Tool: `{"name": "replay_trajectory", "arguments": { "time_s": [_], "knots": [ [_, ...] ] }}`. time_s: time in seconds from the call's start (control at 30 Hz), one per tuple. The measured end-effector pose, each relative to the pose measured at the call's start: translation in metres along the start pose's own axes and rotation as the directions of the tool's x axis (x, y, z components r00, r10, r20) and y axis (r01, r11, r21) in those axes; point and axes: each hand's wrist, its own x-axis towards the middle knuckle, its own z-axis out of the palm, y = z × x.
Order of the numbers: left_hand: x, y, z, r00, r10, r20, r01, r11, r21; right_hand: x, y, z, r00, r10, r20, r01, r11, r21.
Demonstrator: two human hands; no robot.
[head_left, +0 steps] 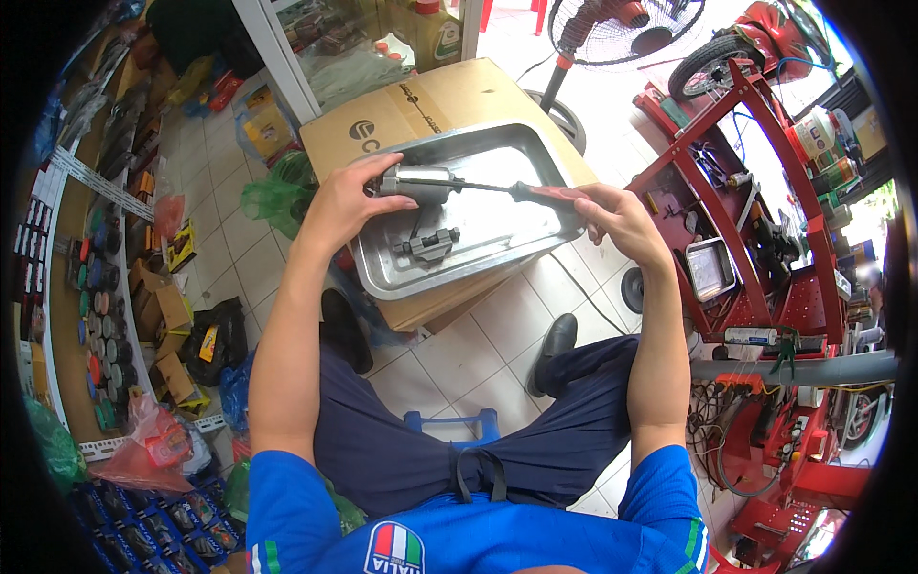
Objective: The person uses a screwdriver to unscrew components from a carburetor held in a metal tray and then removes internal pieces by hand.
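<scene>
your left hand [346, 199] grips a metal cylinder [432, 194] over the left part of the tray [516, 239]; your right hand [617, 220] holds a long-shafted tool [543, 195] at the tray's right rim. a metal fitting [432, 246] lies in the tray's lower left.

Single view: head camera, left unit of side-by-side pair worn on person's head. Wide fisheye lens; dark curved border, edges bowed toward rim. Picture upright, unmirrored. Faces steeply down and forward. Nearest to lens: blue shirt [449, 531], along lower edge. Left hand [361, 191], right hand [612, 218] and metal tray [497, 239] at arm's reach, above centre. Tiled floor [430, 368] below. Farther off: shelving [100, 184] at left, fan [653, 40] at top, red rack [789, 320] at right.
</scene>
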Motion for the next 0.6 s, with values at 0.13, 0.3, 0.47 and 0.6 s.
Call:
{"name": "replay_trajectory", "arguments": {
  "time_s": [0.13, 0.3, 0.47, 0.6],
  "knots": [
    [-0.001, -0.001, 0.0, 1.0, 0.014, -0.007, -0.014, 1.0, -0.014, 0.0, 0.0, 0.001, 1.0, 0.003, 0.001, -0.003, 1.0, -0.012],
    [0.0, -0.003, 0.002, 1.0, 0.016, -0.01, -0.016, 1.0, -0.018, 0.0, 0.002, 0.003, 0.999, 0.007, -0.034, -0.006, 1.0, 0.016],
    [-0.002, -0.003, 0.001, 0.999, 0.05, -0.005, -0.05, 0.998, 0.029, 0.009, 0.012, 0.003, 0.998, -0.001, -0.065, 0.007, 0.996, 0.09],
    [-0.001, 0.001, 0.0, 0.999, 0.027, 0.029, -0.028, 1.0, 0.013, 0.009, 0.015, 0.0, 0.999, 0.0, -0.039, 0.003, 0.997, 0.073]
  ]
}}
